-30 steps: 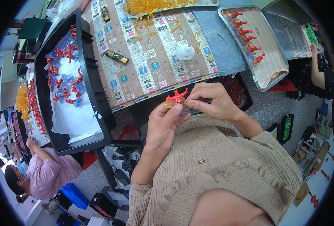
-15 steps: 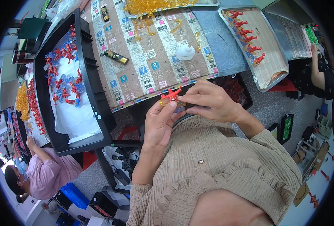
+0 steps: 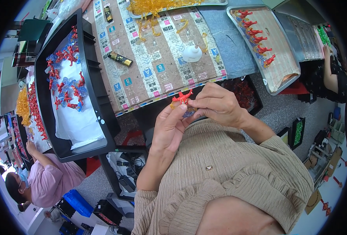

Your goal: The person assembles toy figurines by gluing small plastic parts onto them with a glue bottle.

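Note:
Just in front of the table's near edge, my left hand (image 3: 167,131) holds a small red plastic figurine (image 3: 182,96) between thumb and fingers. Its clear blue base (image 3: 188,114) shows below, partly covered by the fingers, and a bit of yellow shows at its left. My right hand (image 3: 219,105) is closed, with thumb and fingertips pinched against the figurine's right side. Whether those fingertips hold a separate small part is hidden. On the table beyond stands a white pointed-top bottle (image 3: 192,54), with a curved clear yellow piece (image 3: 204,42) beside it.
A black bin (image 3: 88,78) with red-and-blue figurines stands at left. Two black-and-gold cylinders, one nearer (image 3: 120,59), one farther (image 3: 108,14), lie on the paper-covered table (image 3: 142,84). Yellow pieces (image 3: 158,6) fill a far tray. A metal tray (image 3: 281,74) holds several figurines. Co-workers sit at both sides.
Both hands have shifted slightly right with the figurine. My right fingers have drawn closer together against its side, and the figurine is turned a little.

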`<state>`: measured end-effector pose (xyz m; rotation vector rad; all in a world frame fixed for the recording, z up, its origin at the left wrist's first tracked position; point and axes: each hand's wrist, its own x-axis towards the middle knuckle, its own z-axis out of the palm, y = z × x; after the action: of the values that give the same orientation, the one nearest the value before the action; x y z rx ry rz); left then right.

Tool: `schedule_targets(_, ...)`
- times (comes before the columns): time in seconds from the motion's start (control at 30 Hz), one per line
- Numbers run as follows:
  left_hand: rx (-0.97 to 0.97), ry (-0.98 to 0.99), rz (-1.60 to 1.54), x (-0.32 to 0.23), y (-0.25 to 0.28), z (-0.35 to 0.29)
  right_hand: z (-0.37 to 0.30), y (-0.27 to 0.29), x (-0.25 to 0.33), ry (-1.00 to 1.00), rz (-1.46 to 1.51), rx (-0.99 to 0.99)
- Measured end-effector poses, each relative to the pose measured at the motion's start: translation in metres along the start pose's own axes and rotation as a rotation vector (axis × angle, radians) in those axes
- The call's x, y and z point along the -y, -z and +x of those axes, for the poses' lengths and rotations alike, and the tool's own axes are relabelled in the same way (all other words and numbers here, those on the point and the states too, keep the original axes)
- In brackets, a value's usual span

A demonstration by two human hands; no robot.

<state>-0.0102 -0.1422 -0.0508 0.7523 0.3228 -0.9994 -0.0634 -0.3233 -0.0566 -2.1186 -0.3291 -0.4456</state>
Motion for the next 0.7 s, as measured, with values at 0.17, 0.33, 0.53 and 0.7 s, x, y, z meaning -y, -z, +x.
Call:
schedule_targets(0.17, -0.004, -0.019, 0.018, 0.002, 0.003, 0.001, -0.002, -0.002, -0.001, -0.019, 0.027, -0.001)
schedule_targets(0.33, -0.048, -0.115, 0.079, 0.005, 0.003, -0.004, 0.002, 0.006, 0.006, -0.141, 0.161, 0.054)
schedule_targets(0.53, -0.010, -0.227, 0.272, 0.008, 0.004, -0.007, 0.004, 0.012, 0.006, -0.249, 0.205, 0.107)
schedule_targets(0.7, 0.045, -0.258, 0.310, 0.009, 0.007, -0.009, 0.007, 0.013, 0.008, -0.326, 0.241, 0.101)
